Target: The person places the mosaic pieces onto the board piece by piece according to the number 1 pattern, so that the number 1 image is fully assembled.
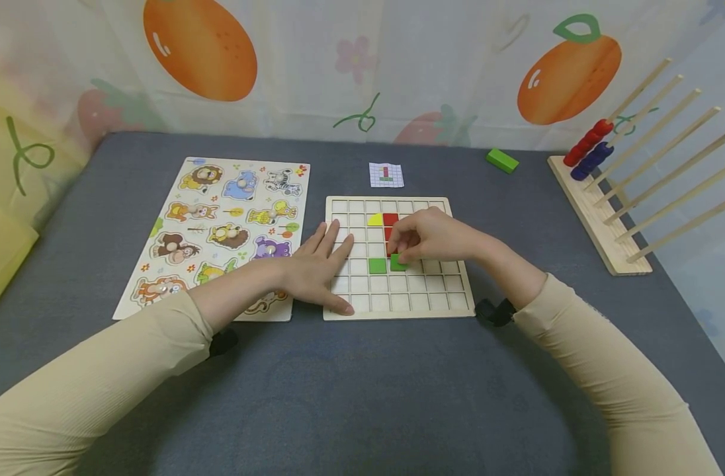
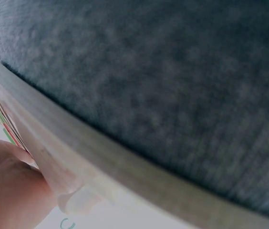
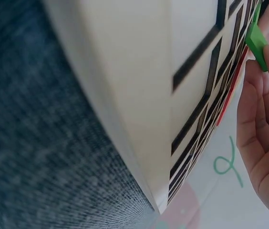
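My left hand (image 1: pixel 315 268) lies with fingers spread across the left edge of a wooden grid board (image 1: pixel 404 315). My right hand (image 1: pixel 436 235) pinches a green square tile (image 1: pixel 396 264) between thumb and fingertips, low over the board; in the right wrist view this green tile (image 3: pixel 257 45) is tilted. Just left of it, another green square (image 1: pixel 377 266) sits in a cell. Red tiles (image 1: pixel 390 219) run in a column above, partly hidden by my right fingers. Beside the top red one is a yellow tile (image 1: pixel 376 220) with a curved edge.
A small card (image 1: pixel 386 175) with a printed grid pattern lies behind the board. To the left is an animal knob puzzle (image 1: pixel 210 218), under my left forearm. A green block (image 1: pixel 502 160) lies back right, near a wooden peg rack (image 1: pixel 600 218) with red and blue beads.
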`<state>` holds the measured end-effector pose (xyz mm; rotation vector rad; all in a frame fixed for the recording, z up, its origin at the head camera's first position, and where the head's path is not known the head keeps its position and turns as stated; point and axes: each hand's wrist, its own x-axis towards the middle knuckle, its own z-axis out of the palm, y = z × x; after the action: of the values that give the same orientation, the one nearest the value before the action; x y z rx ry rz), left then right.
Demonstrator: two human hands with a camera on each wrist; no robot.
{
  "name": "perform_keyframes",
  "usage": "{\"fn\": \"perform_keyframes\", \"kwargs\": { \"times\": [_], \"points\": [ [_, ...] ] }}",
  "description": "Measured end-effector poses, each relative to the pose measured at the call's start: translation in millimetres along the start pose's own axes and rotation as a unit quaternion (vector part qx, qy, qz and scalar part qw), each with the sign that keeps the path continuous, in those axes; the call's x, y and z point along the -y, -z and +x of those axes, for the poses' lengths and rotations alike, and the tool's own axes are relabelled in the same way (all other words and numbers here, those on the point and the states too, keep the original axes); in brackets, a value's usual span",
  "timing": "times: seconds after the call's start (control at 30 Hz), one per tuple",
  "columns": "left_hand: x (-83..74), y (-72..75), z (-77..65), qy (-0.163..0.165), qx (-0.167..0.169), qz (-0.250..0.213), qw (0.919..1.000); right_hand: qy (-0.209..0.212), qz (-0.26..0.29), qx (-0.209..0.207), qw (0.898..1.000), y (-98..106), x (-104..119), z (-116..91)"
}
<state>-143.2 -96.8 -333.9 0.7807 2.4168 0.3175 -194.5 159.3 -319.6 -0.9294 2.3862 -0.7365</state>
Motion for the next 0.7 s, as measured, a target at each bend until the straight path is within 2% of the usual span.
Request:
{"fn": "perform_keyframes", "kwargs": {
  "times": [0.7],
  "points": [
    [-0.6,0.3,-0.5,0.002,0.001,0.003,1.0000,0.000,-0.018,-0.010,1.000,-4.3,3.7,1.4]
  ]
}}
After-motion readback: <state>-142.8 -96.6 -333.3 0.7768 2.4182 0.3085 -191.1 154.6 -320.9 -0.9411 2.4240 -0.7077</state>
